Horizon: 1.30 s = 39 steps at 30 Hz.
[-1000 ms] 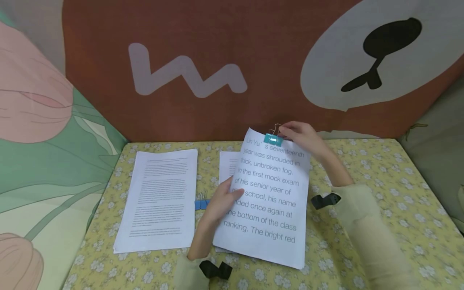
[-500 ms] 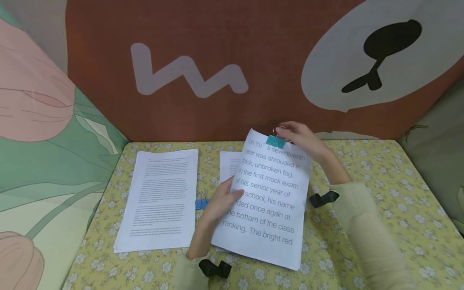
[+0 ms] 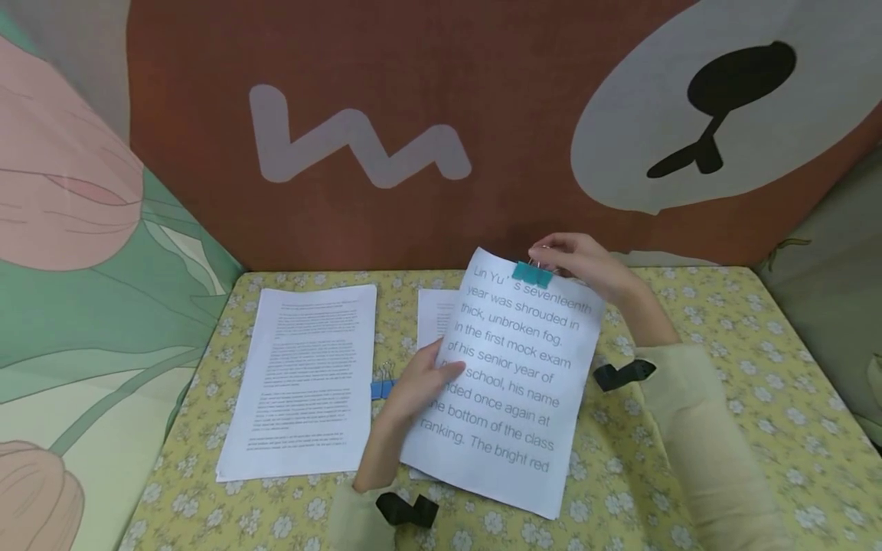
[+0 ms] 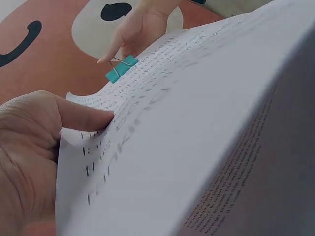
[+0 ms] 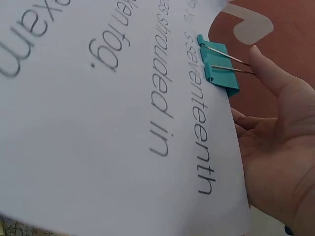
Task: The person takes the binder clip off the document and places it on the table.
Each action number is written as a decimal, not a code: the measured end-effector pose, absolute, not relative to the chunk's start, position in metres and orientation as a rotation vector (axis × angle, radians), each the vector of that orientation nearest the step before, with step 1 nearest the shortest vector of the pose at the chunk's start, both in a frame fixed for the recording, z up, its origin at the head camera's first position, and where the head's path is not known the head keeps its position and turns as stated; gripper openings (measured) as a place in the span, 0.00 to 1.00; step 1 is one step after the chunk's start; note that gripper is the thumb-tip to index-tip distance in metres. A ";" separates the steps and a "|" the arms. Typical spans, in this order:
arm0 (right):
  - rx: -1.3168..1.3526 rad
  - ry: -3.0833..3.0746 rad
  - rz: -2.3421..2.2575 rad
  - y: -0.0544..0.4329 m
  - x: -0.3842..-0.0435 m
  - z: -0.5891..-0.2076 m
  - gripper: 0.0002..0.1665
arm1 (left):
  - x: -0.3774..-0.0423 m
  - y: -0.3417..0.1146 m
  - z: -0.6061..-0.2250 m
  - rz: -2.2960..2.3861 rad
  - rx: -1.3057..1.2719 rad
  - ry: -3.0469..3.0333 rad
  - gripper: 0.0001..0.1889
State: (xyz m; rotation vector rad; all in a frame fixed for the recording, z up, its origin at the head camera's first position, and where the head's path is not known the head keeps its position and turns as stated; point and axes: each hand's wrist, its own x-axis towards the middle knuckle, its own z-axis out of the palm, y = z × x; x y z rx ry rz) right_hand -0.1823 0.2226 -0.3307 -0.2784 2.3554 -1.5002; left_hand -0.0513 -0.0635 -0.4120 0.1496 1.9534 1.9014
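A stack of large-print paper sheets [image 3: 510, 398] is tilted up off the table, its top edge away from me. My left hand [image 3: 419, 383] grips its left edge, thumb on the printed face and fingers hidden behind. A teal binder clip [image 3: 532, 274] sits on the top edge with its jaws over the paper. My right hand [image 3: 586, 264] holds the clip's wire handles; in the right wrist view the thumb [image 5: 268, 71] presses against the handle ends, while the other fingers are partly hidden behind the sheets.
A stack of small-print pages [image 3: 303, 383] lies on the left of the flowered tablecloth [image 3: 744, 428]. Another printed page [image 3: 434, 306] lies partly beneath the raised sheets. Beside my left hand is a blue binder clip [image 3: 382, 389]. A brown patterned backdrop [image 3: 413, 222] rises behind the table.
My right hand and the teal clip have shifted slightly right and down. The sheets' top has swung right and their bottom edge left. My left hand keeps its grip.
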 end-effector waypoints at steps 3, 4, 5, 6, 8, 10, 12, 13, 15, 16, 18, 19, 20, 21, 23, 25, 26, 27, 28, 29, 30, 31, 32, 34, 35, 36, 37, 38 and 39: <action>-0.258 2.366 -1.502 0.222 -0.182 -0.332 0.30 | -0.052 -0.065 -0.413 1.920 0.169 1.911 0.20; -0.250 2.370 -1.503 0.222 -0.182 -0.332 0.30 | -0.052 -0.065 -0.413 1.924 0.174 1.898 0.20; -0.247 2.370 -1.506 0.221 -0.182 -0.332 0.30 | -0.053 -0.065 -0.414 1.927 0.178 1.887 0.20; -0.243 2.376 -1.505 0.221 -0.182 -0.332 0.29 | -0.053 -0.065 -0.414 1.929 0.182 1.877 0.20; -0.238 2.388 -1.505 0.220 -0.181 -0.332 0.29 | -0.054 -0.066 -0.416 1.926 0.185 1.860 0.21; -0.238 2.407 -1.500 0.219 -0.180 -0.332 0.28 | -0.054 -0.067 -0.416 1.919 0.189 1.852 0.21; -0.239 2.430 -1.492 0.218 -0.180 -0.332 0.28 | -0.054 -0.068 -0.417 1.912 0.198 1.848 0.21; -0.240 2.444 -1.486 0.217 -0.180 -0.332 0.28 | -0.054 -0.068 -0.417 1.911 0.201 1.846 0.21; -0.241 2.487 -1.473 0.216 -0.180 -0.332 0.28 | -0.054 -0.068 -0.417 1.913 0.212 1.844 0.21; -0.242 2.511 -1.482 0.215 -0.180 -0.332 0.29 | -0.054 -0.068 -0.417 1.912 0.212 1.842 0.21; -0.220 2.573 -1.527 0.215 -0.180 -0.332 0.29 | -0.054 -0.068 -0.416 1.910 0.210 1.841 0.20; -0.201 2.602 -1.568 0.216 -0.181 -0.332 0.28 | -0.054 -0.068 -0.415 1.906 0.210 1.842 0.20; -0.175 2.621 -1.630 0.217 -0.182 -0.332 0.28 | -0.053 -0.068 -0.415 1.902 0.210 1.846 0.20; -0.143 2.620 -1.715 0.219 -0.182 -0.332 0.27 | -0.053 -0.068 -0.415 1.892 0.204 1.855 0.20; -0.049 2.578 -1.907 0.224 -0.182 -0.332 0.25 | -0.053 -0.067 -0.415 1.883 0.204 1.869 0.21; 0.025 2.520 -2.060 0.231 -0.180 -0.331 0.23 | -0.052 -0.066 -0.415 1.882 0.201 1.882 0.21; 0.055 2.479 -2.136 0.236 -0.178 -0.330 0.22 | -0.052 -0.065 -0.415 1.883 0.199 1.887 0.21; 0.079 2.420 -2.215 0.241 -0.174 -0.330 0.21 | -0.052 -0.063 -0.415 1.884 0.196 1.893 0.21; 0.090 2.372 -2.277 0.245 -0.172 -0.330 0.20 | -0.052 -0.062 -0.415 1.890 0.194 1.895 0.21; 0.087 2.345 -2.311 0.250 -0.169 -0.330 0.19 | -0.052 -0.061 -0.415 1.897 0.189 1.897 0.21; 0.084 2.286 -2.363 0.254 -0.167 -0.330 0.18 | -0.051 -0.060 -0.415 1.905 0.183 1.901 0.20; 0.078 2.232 -2.406 0.257 -0.164 -0.330 0.17 | -0.051 -0.059 -0.415 1.910 0.176 1.906 0.20; 0.068 2.178 -2.443 0.261 -0.162 -0.331 0.17 | -0.051 -0.059 -0.414 1.910 0.168 1.918 0.20; 0.046 2.145 -2.455 0.266 -0.159 -0.333 0.16 | -0.050 -0.057 -0.412 1.921 0.154 1.925 0.20; 0.039 2.147 -2.445 0.268 -0.157 -0.334 0.17 | -0.050 -0.057 -0.411 1.926 0.149 1.926 0.20; 0.026 2.161 -2.426 0.270 -0.154 -0.335 0.17 | -0.050 -0.056 -0.410 1.928 0.143 1.929 0.21; 0.024 2.188 -2.395 0.272 -0.152 -0.336 0.18 | -0.050 -0.055 -0.409 1.929 0.140 1.929 0.21; 0.027 2.213 -2.365 0.274 -0.150 -0.337 0.20 | -0.050 -0.054 -0.408 1.933 0.137 1.926 0.22; 0.028 2.237 -2.335 0.276 -0.147 -0.337 0.22 | -0.051 -0.053 -0.407 1.939 0.137 1.919 0.23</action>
